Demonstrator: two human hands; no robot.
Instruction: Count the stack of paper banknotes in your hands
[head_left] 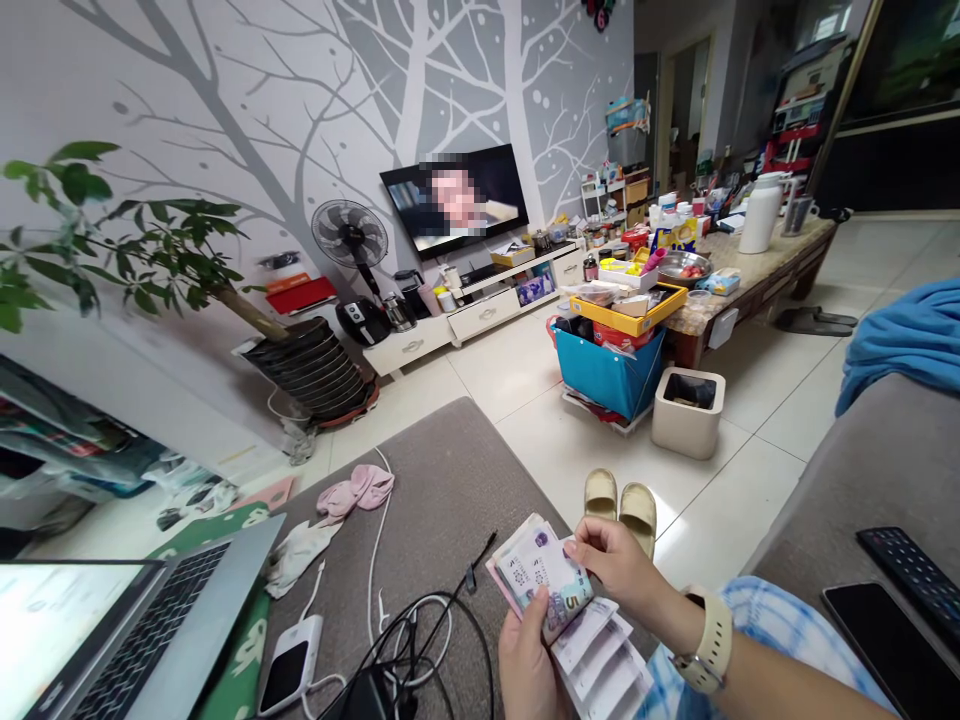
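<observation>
A stack of banknotes (534, 565), the top one printed with a 5, is gripped in my left hand (527, 655), whose thumb presses on its face. My right hand (622, 565) pinches the right edge of the top note between thumb and fingers. Below the stack, several pale, greyish paper slips (604, 660) fan out in overlapping layers towards my lap; their joined ends are hidden behind the stack and my left hand. A cream watch (705, 640) is on my right wrist.
On the grey sofa are a laptop (150, 630), a white power bank (292, 660), tangled cables (409, 640) and a pink cloth (356, 492). A phone (892, 645) and remote control (911, 575) lie at right. Slippers (637, 510) and a bin (686, 425) stand on the floor.
</observation>
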